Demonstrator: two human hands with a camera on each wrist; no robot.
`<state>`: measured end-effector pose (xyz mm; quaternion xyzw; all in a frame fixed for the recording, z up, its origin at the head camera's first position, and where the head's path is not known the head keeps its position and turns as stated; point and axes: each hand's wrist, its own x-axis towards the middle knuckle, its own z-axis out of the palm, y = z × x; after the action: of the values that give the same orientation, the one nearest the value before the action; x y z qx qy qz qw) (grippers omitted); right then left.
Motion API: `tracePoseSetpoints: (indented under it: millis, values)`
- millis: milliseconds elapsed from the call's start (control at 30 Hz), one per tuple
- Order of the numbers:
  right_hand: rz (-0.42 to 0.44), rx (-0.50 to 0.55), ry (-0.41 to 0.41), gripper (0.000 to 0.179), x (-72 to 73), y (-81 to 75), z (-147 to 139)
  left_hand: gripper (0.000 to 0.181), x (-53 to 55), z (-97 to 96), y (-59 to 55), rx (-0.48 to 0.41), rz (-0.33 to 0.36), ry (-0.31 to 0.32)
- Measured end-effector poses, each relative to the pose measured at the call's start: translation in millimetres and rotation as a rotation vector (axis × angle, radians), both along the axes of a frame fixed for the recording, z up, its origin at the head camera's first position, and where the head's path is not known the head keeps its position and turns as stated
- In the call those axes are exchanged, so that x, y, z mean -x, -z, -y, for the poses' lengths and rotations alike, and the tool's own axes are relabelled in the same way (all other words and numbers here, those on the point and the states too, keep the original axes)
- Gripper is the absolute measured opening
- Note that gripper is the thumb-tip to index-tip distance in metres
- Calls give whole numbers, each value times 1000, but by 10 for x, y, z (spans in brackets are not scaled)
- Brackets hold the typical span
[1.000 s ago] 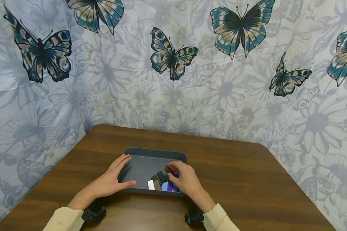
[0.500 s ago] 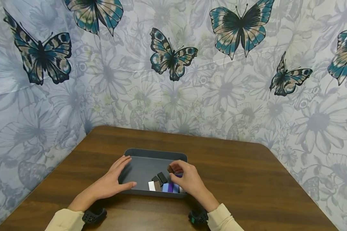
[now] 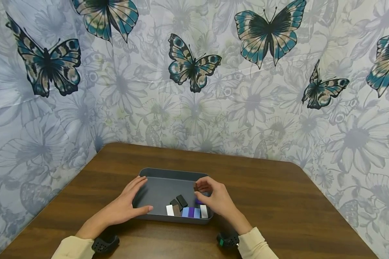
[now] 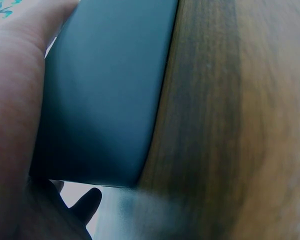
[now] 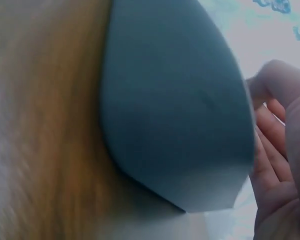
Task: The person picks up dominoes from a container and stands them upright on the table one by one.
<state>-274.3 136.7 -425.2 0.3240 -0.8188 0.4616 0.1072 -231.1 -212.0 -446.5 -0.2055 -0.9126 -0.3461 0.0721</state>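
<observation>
A shallow grey tray (image 3: 160, 185) lies on the table. My left hand (image 3: 124, 203) rests at its left side, fingers extended along the left rim and thumb over the front left part. Over the tray's right side, my right hand (image 3: 218, 198) pinches a small brown block (image 3: 195, 187) between thumb and fingers. Below that hand, along the front wall, stand a white block (image 3: 204, 211), a purple block (image 3: 191, 212) and light blue blocks (image 3: 185, 212). Further left are another white block (image 3: 170, 210), a grey-brown block (image 3: 176, 210) and black blocks (image 3: 182, 200). Both wrist views show mostly the tray's outer wall (image 4: 110, 90).
The brown wooden table (image 3: 262, 201) extends around the tray on every side. Behind it hangs a wall covering (image 3: 201, 118) with flowers and butterflies. A dark strap device (image 3: 105, 244) sits on each wrist.
My right hand has moved right and slightly up with the brown block, uncovering the white block at the tray's front right. My left hand has stayed in place.
</observation>
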Motion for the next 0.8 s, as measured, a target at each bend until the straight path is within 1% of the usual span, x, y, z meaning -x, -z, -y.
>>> tracePoseSetpoints:
  millis: [133, 300, 500, 633, 800]
  values:
    - [51, 7, -28, 29, 27, -9, -86, 98, -1, 5, 2, -1, 7, 2]
    - [103, 7, -40, 31, 58, -22, -185, 99, 0, 8, 1, -7, 13, 3]
    - [108, 27, -58, 30, 101, -4, -283, 99, -6, 12, -1, -13, 17, 6]
    - [113, 45, -46, 29, 120, -13, -335, 98, -6, 14, 1, -13, 10, 8]
    - [136, 49, -1, 28, 144, -23, -400, 99, -7, 15, 4, -12, 9, 8]
